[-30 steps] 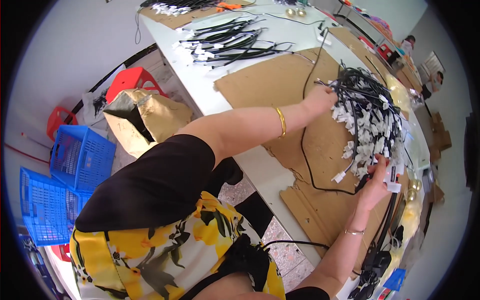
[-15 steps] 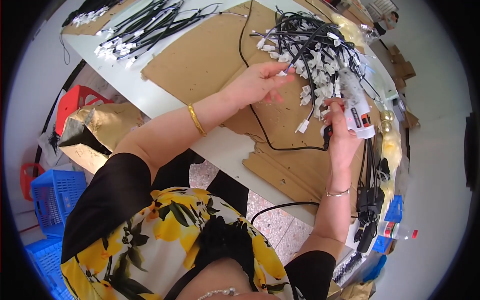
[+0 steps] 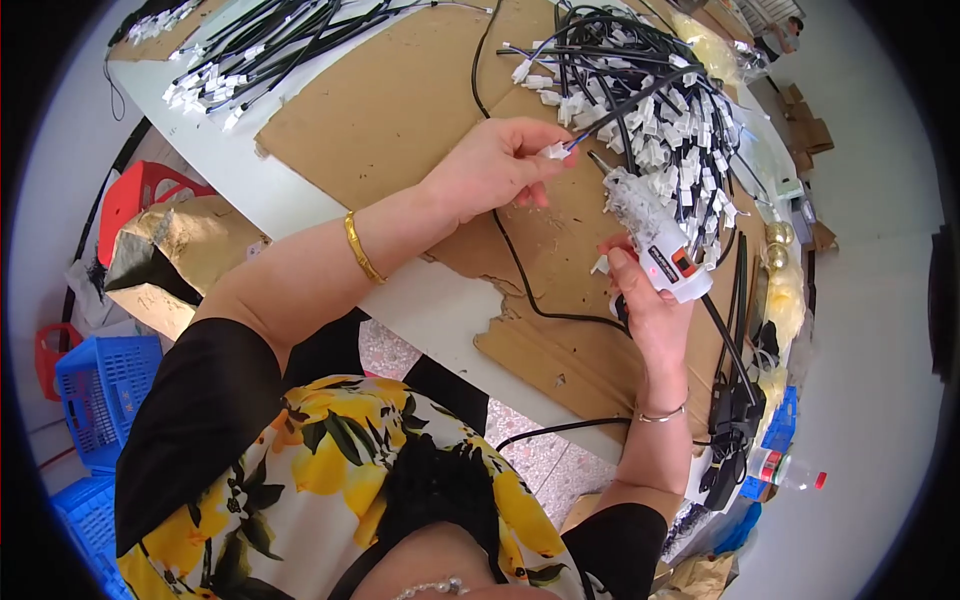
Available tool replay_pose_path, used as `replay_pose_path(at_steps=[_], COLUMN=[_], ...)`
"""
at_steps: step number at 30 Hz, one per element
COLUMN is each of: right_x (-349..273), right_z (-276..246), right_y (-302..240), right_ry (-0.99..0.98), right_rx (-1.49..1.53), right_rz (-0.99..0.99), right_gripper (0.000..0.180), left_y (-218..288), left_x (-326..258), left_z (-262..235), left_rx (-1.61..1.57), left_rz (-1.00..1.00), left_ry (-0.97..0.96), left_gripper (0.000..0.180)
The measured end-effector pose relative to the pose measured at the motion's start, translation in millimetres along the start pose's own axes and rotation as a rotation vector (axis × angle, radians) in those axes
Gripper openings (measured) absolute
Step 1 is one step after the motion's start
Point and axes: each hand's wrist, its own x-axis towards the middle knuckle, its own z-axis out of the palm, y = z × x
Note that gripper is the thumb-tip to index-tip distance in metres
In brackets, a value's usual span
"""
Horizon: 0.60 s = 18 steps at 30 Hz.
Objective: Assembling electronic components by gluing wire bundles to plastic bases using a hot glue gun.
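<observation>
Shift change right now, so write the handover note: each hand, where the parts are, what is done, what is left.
Left hand: pinches a small white connector on a thin cable end, held above the cardboard sheet.
Right hand: grips a white hot glue gun, nozzle aimed toward that connector, apart from it.
Parts: big tangle of black cables with white connectors just beyond the hands; a second bundle far left on the table.
Done: cannot tell which cables are finished.
Left: the held connector shows no glue contact yet.

Two hands [image 3: 490,165], one glue gun [image 3: 660,250], two gold bangles [image 3: 362,247], two blue baskets [image 3: 100,395], one red stool [image 3: 140,195].
</observation>
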Motion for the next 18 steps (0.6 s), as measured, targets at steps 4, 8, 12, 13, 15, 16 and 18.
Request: replay_pose_path(at_steps=[4, 8, 12, 13, 15, 16, 18], right_x=[1.8, 1.5, 4.0, 4.3, 4.3, 4.0, 3.4], right_z=[-0.3, 0.2, -0.3, -0.4, -0.3, 0.2, 1.4], right_y=[3.4, 5.3, 5.2, 5.2, 5.7, 6.4, 8.3], right_ry=[0.004, -0.002, 0.005, 0.006, 0.007, 0.008, 0.017], right_rx=[-0.012, -0.021, -0.033, -0.031, -0.035, -0.033, -0.002], right_rz=[0.005, 0.017, 0.104, 0.105, 0.087, 0.088, 0.093], right_gripper=[0.017, 0.019, 0.021, 0.021, 0.021, 0.021, 0.022], left_y=[-2.0, -0.2, -8.2, -8.9, -8.5, -8.1, -6.1], left_x=[0.0, 0.5, 3.5, 3.6, 2.8, 2.3, 1.2], left_z=[3.1, 7.4, 4.8, 4.5, 4.5, 4.7, 6.2], left_rx=[0.081, 0.087, 0.047, 0.065, 0.063, 0.059, 0.059], left_rz=[-0.002, 0.014, 0.056, 0.061, 0.068, 0.075, 0.075], left_ry=[0.035, 0.067, 0.108, 0.106, 0.099, 0.093, 0.091], left_gripper=[0.023, 0.023, 0.021, 0.02, 0.02, 0.02, 0.02])
